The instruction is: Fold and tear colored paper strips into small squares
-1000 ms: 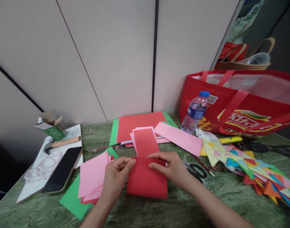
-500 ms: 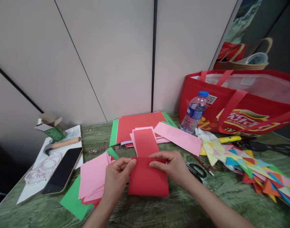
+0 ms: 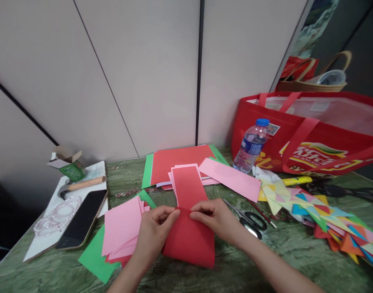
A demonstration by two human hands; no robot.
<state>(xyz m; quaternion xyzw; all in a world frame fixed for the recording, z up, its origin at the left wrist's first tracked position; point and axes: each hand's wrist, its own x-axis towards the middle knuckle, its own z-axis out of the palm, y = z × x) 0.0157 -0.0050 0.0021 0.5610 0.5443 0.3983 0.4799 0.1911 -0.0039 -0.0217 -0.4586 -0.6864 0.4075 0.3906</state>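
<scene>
A red sheet of paper [image 3: 191,242], bent over along its far side, is held between my two hands. My left hand [image 3: 158,223] pinches its far left edge between thumb and fingers. Close by, my right hand [image 3: 215,217] grips the same edge with thumb and forefinger. Just beyond the fingertips lie red and pink paper strips [image 3: 189,183]. Left of my left hand is a stack of pink paper squares [image 3: 122,226] over green paper [image 3: 96,256]. Scissors [image 3: 250,219] with black handles rest to the right of my right hand.
At left, a phone [image 3: 82,219], a wooden-handled tool [image 3: 85,184] and a small green box [image 3: 73,169] lie on or beside a white board. Behind stand a water bottle [image 3: 250,146] and a red bag [image 3: 311,122]. Colourful folded paper [image 3: 327,211] covers the right side.
Both hands have come closer together along the red paper's far edge. The paper's near edge now tilts down to the right and sits nearer me. More of the scissors shows.
</scene>
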